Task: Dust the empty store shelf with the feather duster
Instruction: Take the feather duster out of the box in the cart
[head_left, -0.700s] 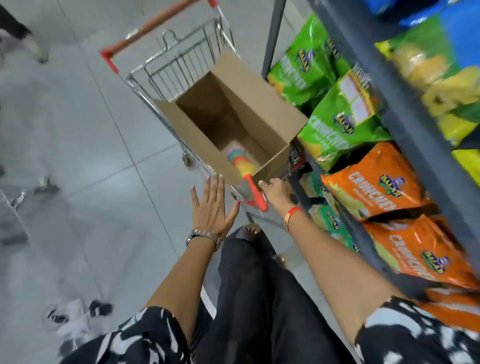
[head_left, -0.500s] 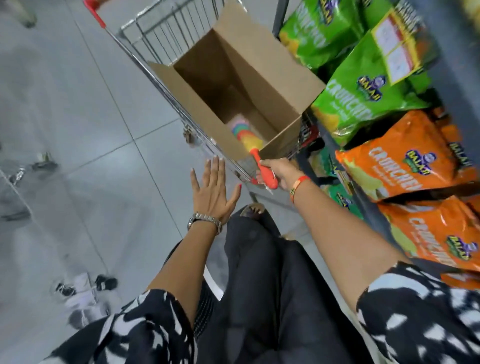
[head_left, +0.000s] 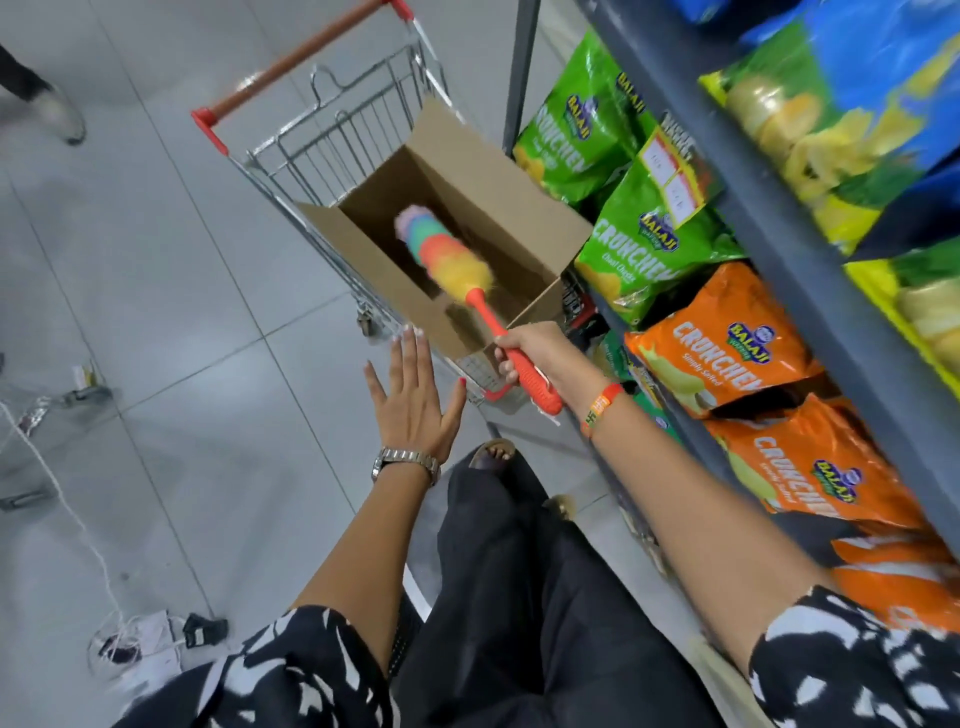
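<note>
A feather duster (head_left: 448, 255) with a rainbow-coloured fluffy head and an orange-red handle hangs above an open cardboard box (head_left: 483, 192). My right hand (head_left: 530, 347) is closed around the handle, the head pointing up and away over the box. My left hand (head_left: 415, 402) is held flat with fingers spread, just left of the box and touching nothing. A dark grey store shelf (head_left: 810, 280) runs along the right, packed with chip bags. No empty shelf shows in this view.
The box sits in a small wire shopping cart (head_left: 332, 130) with a red handle, directly ahead. Green (head_left: 639, 228) and orange chip bags (head_left: 727, 343) fill the shelves. A white cord and plug (head_left: 150, 634) lie on the grey tiled floor at left. Another person's foot (head_left: 62, 114) is at far left.
My right hand has lifted the duster up out of the box, so its whole fluffy head now shows. My left hand stays spread in about the same place.
</note>
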